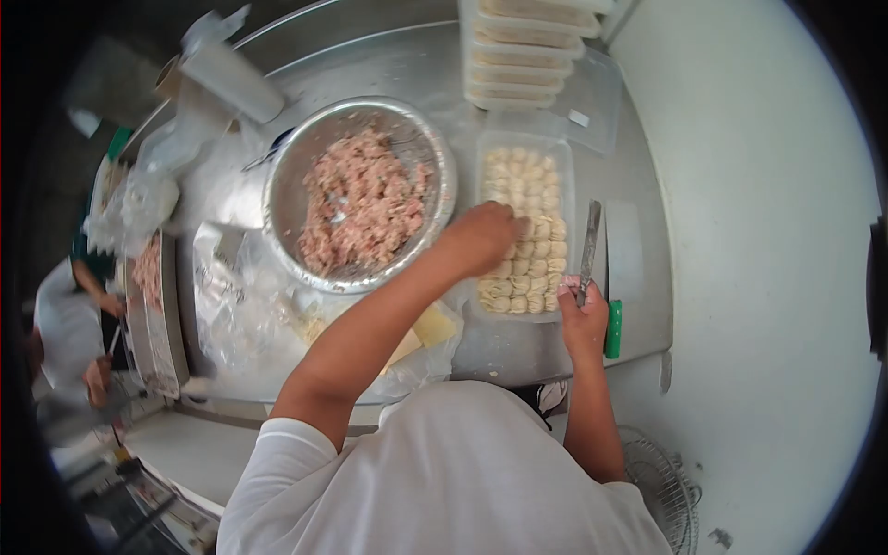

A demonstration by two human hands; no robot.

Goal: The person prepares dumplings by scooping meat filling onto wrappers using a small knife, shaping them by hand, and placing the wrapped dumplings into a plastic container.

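Rows of dumplings (520, 285) sit tightly packed in a clear container (524, 138) on the right of the worktop (504, 347), perhaps to save room. The left hand (484, 240) dips over them, fingertips hidden, so whether it grips one cannot be told. The right hand (583, 324) grasps a flat metal blade (590, 245), pink filling at its fingers. The meat bowl (269, 194) stands left, likely for easy reach; stacked containers (518, 69) stand far. Dark print on a plastic bag (220, 291) and a white label (579, 118) are unreadable.
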